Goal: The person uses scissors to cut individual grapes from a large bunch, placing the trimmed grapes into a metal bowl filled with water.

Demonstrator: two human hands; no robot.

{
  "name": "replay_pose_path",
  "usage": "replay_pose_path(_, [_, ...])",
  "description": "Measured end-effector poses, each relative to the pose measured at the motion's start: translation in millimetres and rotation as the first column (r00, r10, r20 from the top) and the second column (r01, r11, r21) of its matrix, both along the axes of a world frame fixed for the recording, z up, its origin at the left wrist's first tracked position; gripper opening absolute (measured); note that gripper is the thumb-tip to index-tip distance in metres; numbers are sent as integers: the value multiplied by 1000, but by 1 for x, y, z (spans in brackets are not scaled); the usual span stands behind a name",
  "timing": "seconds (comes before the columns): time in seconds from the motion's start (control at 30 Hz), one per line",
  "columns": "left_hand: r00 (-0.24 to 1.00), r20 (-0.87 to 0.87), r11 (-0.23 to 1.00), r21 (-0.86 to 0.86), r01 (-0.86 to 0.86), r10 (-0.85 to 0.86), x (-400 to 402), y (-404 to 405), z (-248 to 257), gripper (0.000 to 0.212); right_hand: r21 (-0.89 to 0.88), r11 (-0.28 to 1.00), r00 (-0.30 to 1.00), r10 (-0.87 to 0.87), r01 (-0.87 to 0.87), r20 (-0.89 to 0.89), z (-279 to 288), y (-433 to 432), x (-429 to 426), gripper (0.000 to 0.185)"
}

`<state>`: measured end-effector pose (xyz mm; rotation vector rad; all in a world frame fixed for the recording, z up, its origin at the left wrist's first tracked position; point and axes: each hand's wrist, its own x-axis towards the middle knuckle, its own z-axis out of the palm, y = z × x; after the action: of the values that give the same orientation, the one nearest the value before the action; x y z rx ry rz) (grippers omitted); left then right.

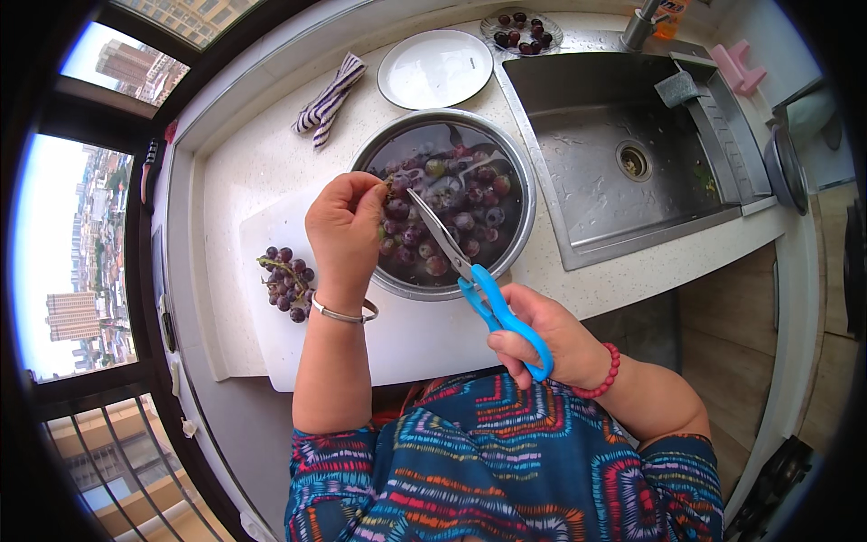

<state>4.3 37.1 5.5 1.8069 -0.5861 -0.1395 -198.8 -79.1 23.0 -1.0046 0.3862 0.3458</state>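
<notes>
My left hand [349,223] pinches a small grape stem piece with a dark grape [397,209] at the near-left rim of a steel basin [530,223]. Water fills the basin, and many purple and greenish grapes [464,221] lie in it. In my right hand [535,325] is a pair of scissors [504,311] with bright blue handles. Their blades reach over the basin, tips close to the fingers of my left hand and seemingly near together. A bunch of grapes [286,281] on a green stem rests on the white cutting board [325,366], left of my left wrist.
Behind the basin stand a white plate [435,68] and a glass dish [488,28] of loose grapes. A striped cloth [332,98] lies twisted on the speckled counter [237,162]. To the right is a steel sink [576,196] with a faucet [640,27]; windows [81,257] line the left.
</notes>
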Motion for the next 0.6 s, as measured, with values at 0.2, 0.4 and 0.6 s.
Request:
replay_pose_path(0.2, [980,-177,981,-184,55,-88,11,5,-1,3,276,961,998,0,-16,56,-3,-1,-5,37])
replay_pose_path(0.4, [966,-204,968,-226,111,-158,9,5,-3,5,421,906,995,5,-48,103,1,-2,-2,50])
replay_pose_path(0.6, [962,-175,956,-241,166,-211,4,4,-1,6,473,880,996,3,-43,85,1,0,-1,50])
